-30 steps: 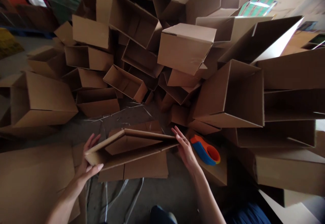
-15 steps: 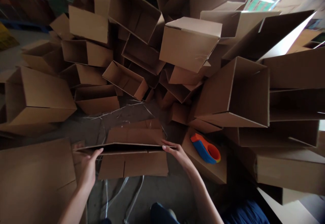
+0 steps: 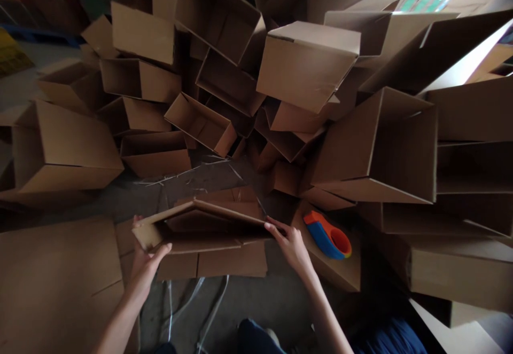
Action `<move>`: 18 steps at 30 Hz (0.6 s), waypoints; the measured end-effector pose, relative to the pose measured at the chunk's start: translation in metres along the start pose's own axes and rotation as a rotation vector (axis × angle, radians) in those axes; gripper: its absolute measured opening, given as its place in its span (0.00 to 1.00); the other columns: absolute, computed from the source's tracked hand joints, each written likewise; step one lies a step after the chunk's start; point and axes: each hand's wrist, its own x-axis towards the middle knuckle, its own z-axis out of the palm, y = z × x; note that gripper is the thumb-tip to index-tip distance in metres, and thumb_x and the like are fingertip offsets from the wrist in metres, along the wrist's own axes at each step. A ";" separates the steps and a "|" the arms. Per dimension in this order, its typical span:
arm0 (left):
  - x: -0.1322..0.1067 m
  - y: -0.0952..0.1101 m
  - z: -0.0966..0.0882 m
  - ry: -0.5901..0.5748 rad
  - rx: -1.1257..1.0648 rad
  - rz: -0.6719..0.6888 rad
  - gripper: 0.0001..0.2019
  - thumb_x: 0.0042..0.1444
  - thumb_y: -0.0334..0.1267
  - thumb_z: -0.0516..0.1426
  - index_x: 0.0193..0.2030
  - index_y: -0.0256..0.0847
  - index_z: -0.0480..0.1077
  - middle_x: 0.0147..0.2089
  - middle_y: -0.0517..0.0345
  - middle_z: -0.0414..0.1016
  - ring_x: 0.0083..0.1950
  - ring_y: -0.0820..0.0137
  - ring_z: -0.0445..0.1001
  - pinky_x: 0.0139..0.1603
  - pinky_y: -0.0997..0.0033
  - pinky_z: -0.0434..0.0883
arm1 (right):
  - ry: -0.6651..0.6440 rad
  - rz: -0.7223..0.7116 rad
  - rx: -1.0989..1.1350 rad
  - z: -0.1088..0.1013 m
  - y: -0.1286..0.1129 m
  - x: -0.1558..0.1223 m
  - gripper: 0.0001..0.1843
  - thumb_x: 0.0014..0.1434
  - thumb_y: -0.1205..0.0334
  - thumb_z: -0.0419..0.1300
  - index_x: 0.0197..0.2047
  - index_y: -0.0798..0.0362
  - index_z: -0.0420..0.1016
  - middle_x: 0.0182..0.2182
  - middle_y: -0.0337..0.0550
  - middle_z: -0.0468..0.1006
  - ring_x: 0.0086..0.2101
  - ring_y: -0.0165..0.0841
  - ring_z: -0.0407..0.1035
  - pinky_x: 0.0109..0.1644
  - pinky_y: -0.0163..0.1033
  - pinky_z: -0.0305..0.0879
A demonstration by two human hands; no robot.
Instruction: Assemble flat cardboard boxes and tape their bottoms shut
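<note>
Between my hands a cardboard box (image 3: 216, 246) is partly spread, its upper opening facing me and its far wall bent at a crease. My left hand (image 3: 146, 260) grips the left end, thumb on the near edge and fingers behind. At the right corner, my right hand (image 3: 290, 244) pinches the box between thumb and fingers. Beneath it lies a flattened carton (image 3: 232, 263) on the floor. Right of my right hand, an orange and blue tape dispenser (image 3: 328, 236) rests on a closed box (image 3: 344, 276).
Open cardboard boxes are heaped ahead, including a tall one (image 3: 372, 145) at right and another (image 3: 76, 145) at left. Flat cardboard (image 3: 56, 279) lies beside my left arm. White straps (image 3: 214, 311) trail over the floor (image 3: 240, 298) near my legs.
The box between my hands has gone from nearly flat to partly opened, its far wall now bulging away. My hands have shifted slightly right in view.
</note>
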 end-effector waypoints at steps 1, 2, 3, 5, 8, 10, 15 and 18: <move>-0.003 0.002 0.001 -0.009 0.002 0.000 0.42 0.45 0.40 0.65 0.67 0.52 0.52 0.69 0.54 0.59 0.73 0.53 0.53 0.72 0.53 0.53 | 0.028 -0.008 -0.002 0.001 0.000 0.000 0.30 0.52 0.38 0.63 0.50 0.50 0.82 0.47 0.49 0.82 0.49 0.53 0.74 0.52 0.51 0.70; -0.006 0.004 0.003 -0.026 0.005 -0.006 0.41 0.45 0.41 0.65 0.66 0.52 0.54 0.67 0.54 0.62 0.72 0.53 0.55 0.72 0.52 0.53 | 0.050 -0.013 -0.010 0.001 0.000 0.000 0.31 0.53 0.37 0.62 0.51 0.52 0.81 0.46 0.49 0.82 0.48 0.53 0.75 0.50 0.50 0.70; -0.010 0.004 0.005 -0.054 0.007 -0.016 0.40 0.44 0.41 0.65 0.64 0.51 0.56 0.65 0.54 0.65 0.71 0.53 0.57 0.72 0.51 0.53 | 0.067 -0.015 -0.025 0.002 -0.002 -0.001 0.33 0.54 0.36 0.61 0.52 0.53 0.80 0.44 0.49 0.83 0.46 0.53 0.75 0.48 0.50 0.71; -0.020 0.004 0.010 -0.124 0.018 -0.031 0.38 0.41 0.43 0.66 0.61 0.49 0.61 0.61 0.51 0.70 0.69 0.52 0.61 0.71 0.49 0.54 | 0.090 -0.004 -0.048 0.005 -0.006 -0.004 0.36 0.55 0.34 0.58 0.53 0.55 0.80 0.40 0.48 0.84 0.42 0.53 0.77 0.45 0.50 0.72; -0.037 0.002 0.019 -0.234 0.068 0.001 0.35 0.42 0.42 0.66 0.59 0.48 0.63 0.58 0.49 0.72 0.68 0.52 0.62 0.70 0.50 0.56 | 0.138 -0.025 -0.007 0.009 -0.015 -0.008 0.34 0.56 0.35 0.57 0.51 0.54 0.81 0.41 0.47 0.84 0.42 0.53 0.77 0.47 0.51 0.71; -0.045 0.002 0.024 -0.275 0.090 0.052 0.34 0.44 0.40 0.65 0.60 0.49 0.63 0.59 0.50 0.72 0.70 0.54 0.59 0.72 0.50 0.53 | 0.182 -0.062 0.051 0.011 -0.020 -0.008 0.31 0.57 0.37 0.59 0.51 0.52 0.81 0.47 0.46 0.82 0.48 0.53 0.75 0.52 0.50 0.70; -0.050 0.008 0.025 -0.265 0.091 0.022 0.32 0.40 0.41 0.67 0.55 0.48 0.68 0.55 0.50 0.74 0.67 0.51 0.65 0.68 0.53 0.61 | 0.209 -0.085 0.190 0.009 -0.034 -0.002 0.28 0.55 0.40 0.63 0.52 0.51 0.80 0.49 0.46 0.81 0.52 0.49 0.72 0.57 0.49 0.67; -0.053 0.006 0.024 -0.225 0.111 -0.029 0.32 0.38 0.46 0.67 0.54 0.46 0.68 0.53 0.49 0.75 0.64 0.49 0.67 0.65 0.53 0.64 | 0.186 -0.095 0.271 0.011 -0.042 0.007 0.26 0.54 0.42 0.65 0.50 0.51 0.81 0.48 0.46 0.82 0.51 0.47 0.74 0.56 0.48 0.68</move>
